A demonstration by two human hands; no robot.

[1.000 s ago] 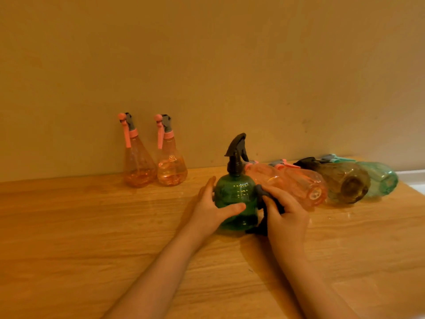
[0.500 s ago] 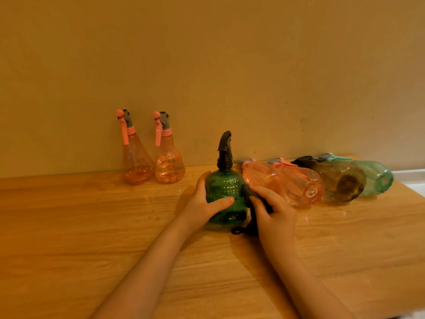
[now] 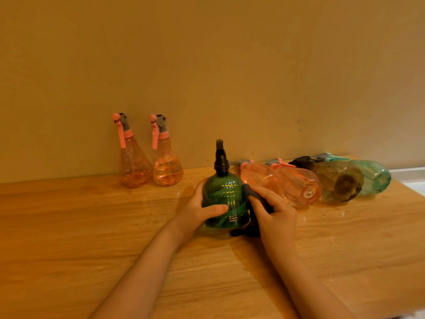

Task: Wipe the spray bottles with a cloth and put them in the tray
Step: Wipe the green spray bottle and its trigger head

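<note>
Just below the middle of the frame a green spray bottle (image 3: 226,199) stands upright on the wooden table (image 3: 69,226). The left hand (image 3: 197,210) wraps its side, thumb across the front, fingers curled round the far face. The right hand (image 3: 273,208) holds a dark cloth (image 3: 255,196) bunched under its curled fingers and presses it to the bottle's right flank.

To wipe well, the left hand should probably turn the bottle in small steps while the cloth sweeps from shoulder to base, and the black trigger head (image 3: 221,157) wants a pass too (it looks untouched by the cloth here). A firm hold matters, since the rounded plastic could slip.

The table is warm-toned wood running to a plain beige wall (image 3: 207,65). Two pink bottles (image 3: 151,162) stand upright at centre left by the wall; at right, four more bottles (image 3: 322,180) lie on their sides, touching in a row. No tray is in view.
</note>
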